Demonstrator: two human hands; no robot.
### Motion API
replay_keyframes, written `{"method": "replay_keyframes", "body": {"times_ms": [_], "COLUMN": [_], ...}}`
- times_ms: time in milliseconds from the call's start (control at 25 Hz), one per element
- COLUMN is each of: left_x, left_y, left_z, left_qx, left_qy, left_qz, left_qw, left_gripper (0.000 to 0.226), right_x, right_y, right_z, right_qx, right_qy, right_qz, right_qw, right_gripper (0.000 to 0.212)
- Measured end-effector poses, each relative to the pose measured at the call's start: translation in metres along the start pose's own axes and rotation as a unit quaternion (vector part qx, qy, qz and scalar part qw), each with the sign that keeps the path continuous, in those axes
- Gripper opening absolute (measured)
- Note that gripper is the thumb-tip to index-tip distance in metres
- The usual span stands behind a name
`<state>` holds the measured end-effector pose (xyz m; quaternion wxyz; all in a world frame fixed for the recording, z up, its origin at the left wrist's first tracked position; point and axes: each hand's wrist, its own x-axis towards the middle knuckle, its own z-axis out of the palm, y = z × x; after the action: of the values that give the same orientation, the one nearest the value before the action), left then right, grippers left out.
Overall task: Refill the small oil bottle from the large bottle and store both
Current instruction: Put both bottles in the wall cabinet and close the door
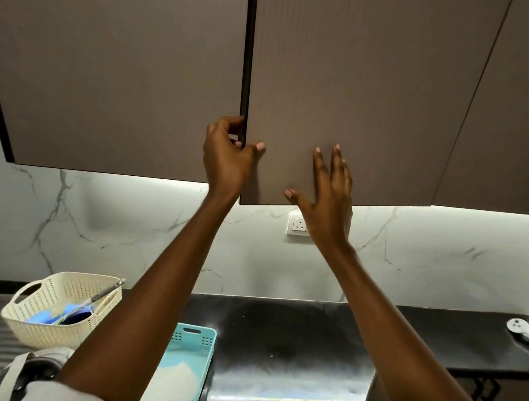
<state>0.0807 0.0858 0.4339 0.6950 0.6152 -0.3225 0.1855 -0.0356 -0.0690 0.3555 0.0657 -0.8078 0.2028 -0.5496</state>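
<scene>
While neither oil bottle is in view, the left hand pinches the cupboard door edge; the right hand rests flat, empty. Best swung steadily by that edge.

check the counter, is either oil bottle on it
No, the counter shows only a cream basket, a teal tray and a white controller.
</scene>
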Motion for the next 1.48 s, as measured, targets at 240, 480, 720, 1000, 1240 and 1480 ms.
{"method": "replay_keyframes", "body": {"times_ms": [240, 480, 720, 1000, 1240, 1480], "left_x": [0.032, 0.051, 0.056, 0.053, 0.037, 0.007], "left_y": [-0.028, -0.050, -0.058, -0.061, -0.062, -0.072], "left_z": [0.018, 0.033, 0.040, 0.047, 0.039, 0.030], "left_qx": [0.119, 0.163, 0.241, 0.168, 0.255, 0.332], "left_qy": [0.002, 0.024, 0.006, 0.022, -0.034, -0.172], "left_qz": [0.073, 0.106, 0.177, 0.153, 0.182, 0.195], "left_qw": [0.990, 0.981, 0.954, 0.974, 0.949, 0.907], "left_gripper": [0.064, 0.053, 0.036, 0.030, 0.059, 0.093], "right_x": [0.029, 0.040, 0.045, 0.047, 0.045, 0.046], "right_y": [0.003, 0.008, 0.011, 0.012, 0.013, 0.017], "right_z": [0.021, 0.043, 0.055, 0.056, 0.053, 0.041], "right_qx": [-0.123, -0.158, -0.175, -0.181, -0.180, -0.150], "right_qy": [-0.044, -0.045, -0.033, -0.035, -0.032, -0.057], "right_qz": [-0.008, -0.007, -0.004, -0.001, -0.009, -0.024], "right_qw": [0.991, 0.986, 0.984, 0.983, 0.983, 0.987], "right_gripper": [0.109, 0.105, 0.105, 0.106, 0.104, 0.102]}}
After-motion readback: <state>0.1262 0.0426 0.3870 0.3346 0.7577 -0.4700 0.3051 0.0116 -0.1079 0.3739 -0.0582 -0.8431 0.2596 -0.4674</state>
